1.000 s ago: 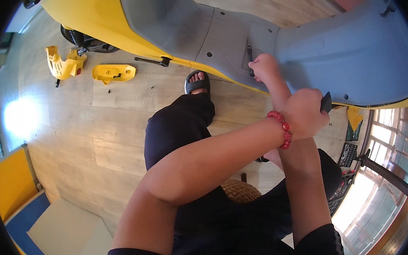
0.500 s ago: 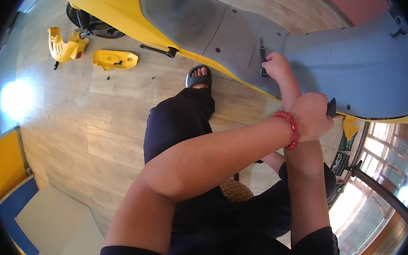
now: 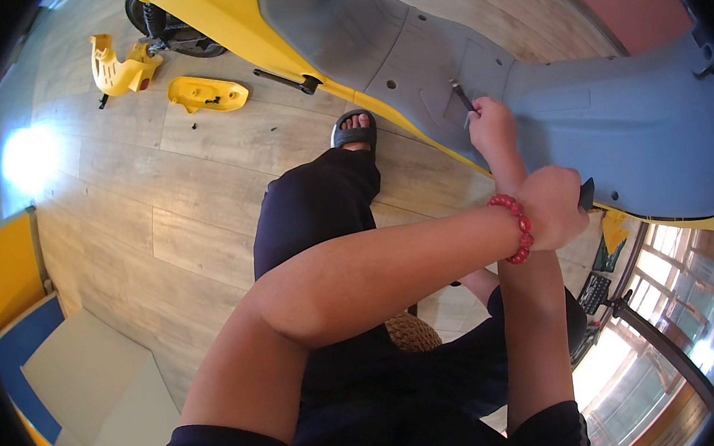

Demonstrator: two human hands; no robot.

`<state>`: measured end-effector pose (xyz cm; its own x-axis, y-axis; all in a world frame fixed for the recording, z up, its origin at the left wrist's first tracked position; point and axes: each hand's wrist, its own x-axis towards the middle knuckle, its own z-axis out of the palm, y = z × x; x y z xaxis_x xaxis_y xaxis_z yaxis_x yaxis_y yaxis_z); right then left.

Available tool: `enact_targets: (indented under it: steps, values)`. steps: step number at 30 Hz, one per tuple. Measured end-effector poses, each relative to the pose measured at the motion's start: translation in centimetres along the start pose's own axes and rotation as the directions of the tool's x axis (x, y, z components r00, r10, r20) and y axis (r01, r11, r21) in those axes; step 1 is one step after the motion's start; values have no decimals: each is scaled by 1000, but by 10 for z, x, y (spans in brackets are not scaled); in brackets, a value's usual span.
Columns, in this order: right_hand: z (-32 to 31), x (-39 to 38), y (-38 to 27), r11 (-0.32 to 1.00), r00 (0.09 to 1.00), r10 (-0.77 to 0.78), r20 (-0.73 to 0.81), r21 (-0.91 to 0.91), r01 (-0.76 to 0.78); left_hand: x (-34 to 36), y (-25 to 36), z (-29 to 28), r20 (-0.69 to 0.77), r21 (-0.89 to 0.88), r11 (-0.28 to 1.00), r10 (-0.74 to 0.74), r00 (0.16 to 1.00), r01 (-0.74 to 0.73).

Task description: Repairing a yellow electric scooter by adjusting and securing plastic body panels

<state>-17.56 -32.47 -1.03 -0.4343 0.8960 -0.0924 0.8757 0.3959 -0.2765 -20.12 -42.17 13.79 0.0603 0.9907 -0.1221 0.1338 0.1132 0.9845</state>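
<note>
Tool: a thin dark metal tool (image 3: pixel 461 96), pinched in my right hand (image 3: pixel 492 124), its tip on the grey scooter floor panel (image 3: pixel 445 65) near a small hole, so I could bear down.
Left hand (image 3: pixel 553 206): crossed over my right forearm and wrapped round a dark handle (image 3: pixel 587 194) at the panel's edge, probably to steady things.
Bracelet: red beads (image 3: pixel 515 227) on that left wrist.
Foot: my sandal (image 3: pixel 354 129) planted beside the yellow body (image 3: pixel 223 15).
Floor: loose yellow covers (image 3: pixel 200 94) lay well apart, out of my way.
</note>
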Motion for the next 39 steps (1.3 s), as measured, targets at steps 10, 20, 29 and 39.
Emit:
enact_targets:
  steps: [10,20,29,39]
  values:
    - [9,-8,-29,951,956,-292,18,111,288,0,-3,1,25,21,999,-27,999,26]
    - [10,2,-28,956,968,-250,19,163,244,-1,-3,0,20,18,999,-32,999,32]
    - [13,12,-22,951,971,-239,-3,203,234,-2,-1,-3,-4,20,999,-33,999,33]
    - [4,21,-16,952,976,-179,126,273,139,0,0,-2,-1,16,999,-48,999,48]
